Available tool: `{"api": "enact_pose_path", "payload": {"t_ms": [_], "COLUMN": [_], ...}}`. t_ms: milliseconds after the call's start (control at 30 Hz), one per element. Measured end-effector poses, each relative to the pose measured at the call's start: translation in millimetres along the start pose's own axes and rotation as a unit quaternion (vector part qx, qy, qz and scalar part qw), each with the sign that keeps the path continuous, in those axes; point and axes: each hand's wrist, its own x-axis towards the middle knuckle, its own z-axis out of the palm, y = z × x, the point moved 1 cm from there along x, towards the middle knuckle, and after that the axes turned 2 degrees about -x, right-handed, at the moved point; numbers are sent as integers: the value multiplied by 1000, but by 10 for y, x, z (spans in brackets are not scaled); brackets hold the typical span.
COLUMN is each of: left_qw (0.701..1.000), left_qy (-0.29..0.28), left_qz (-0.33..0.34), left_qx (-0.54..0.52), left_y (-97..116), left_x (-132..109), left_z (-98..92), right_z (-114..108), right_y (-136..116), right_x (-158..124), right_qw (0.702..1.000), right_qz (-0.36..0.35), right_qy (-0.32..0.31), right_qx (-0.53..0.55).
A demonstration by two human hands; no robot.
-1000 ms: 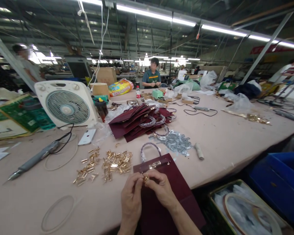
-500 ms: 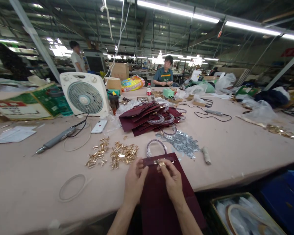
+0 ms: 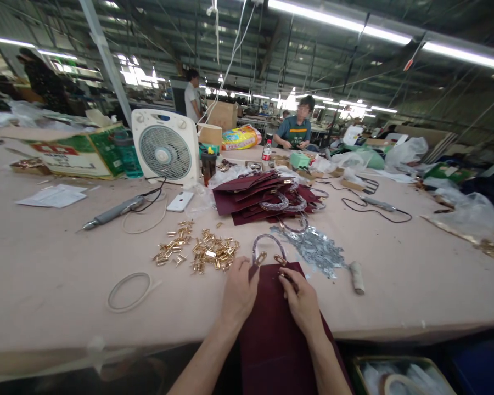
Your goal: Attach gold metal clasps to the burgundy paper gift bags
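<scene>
A maroon bag panel (image 3: 280, 329) hangs over the near table edge toward me, with a plastic-wrapped handle (image 3: 269, 237) at its top. My left hand (image 3: 239, 291) is closed on a maroon strap end, whose gold slotted plate (image 3: 261, 258) points up past the fingertips. My right hand (image 3: 301, 296) pinches at the panel's top right, where a small gold metal fitting (image 3: 280, 274) glints between the fingers. Just beyond them shows a second gold slotted plate (image 3: 280, 260). The fingers partly hide both pieces. Loose gold fittings (image 3: 214, 252) lie in piles left of the bag.
Flat grey metal plates (image 3: 319, 249) are heaped right of the handle, near a whitish roll (image 3: 357, 277). Maroon bag pieces (image 3: 263, 197) are stacked behind. A fan (image 3: 164, 148), phone (image 3: 180, 201), grey corded tool (image 3: 115, 211) and tape coil (image 3: 129, 292) lie left. A co-worker (image 3: 298, 129) sits opposite.
My left hand has closed on a strap end and raised its gold plate. My right hand has lowered its pinch slightly from the gold piece's earlier place. The view has turned left.
</scene>
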Motion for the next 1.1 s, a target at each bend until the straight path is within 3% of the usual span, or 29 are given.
{"api": "enact_pose_path", "payload": {"t_ms": [100, 167, 233, 333, 367, 433, 767, 967, 1100], "left_qw": [984, 939, 850, 671, 627, 584, 591, 610, 605], "left_qy": [42, 63, 25, -104, -131, -152, -118, -95, -102], "left_qz": [-109, -221, -332, -457, -479, -496, -513, -500, -492], "left_qx": [-135, -255, -408, -575, -599, -624, -611, -608, -618], "left_y": [-47, -45, 0, 101, 122, 134, 175, 170, 153], "left_x": [1, -8, -23, -59, -70, -82, -42, -42, -53], "left_z": [35, 63, 93, 100, 86, 51, -12, -6, 6], "right_z": [-31, -65, -91, -101, -99, -93, -97, -118, -144], "right_y": [96, 133, 144, 134, 129, 121, 67, 69, 55], "right_x": [31, 43, 54, 68, 70, 72, 75, 96, 120], "right_qw": [999, 997, 996, 996, 996, 997, 998, 983, 975], "right_qz": [26, 33, 36, 26, 20, 6, -57, -152, -169], "right_qy": [-13, -25, -36, -37, -33, -23, -15, -1, -26], "right_qx": [45, 63, 74, 78, 77, 73, -13, -102, -143]}}
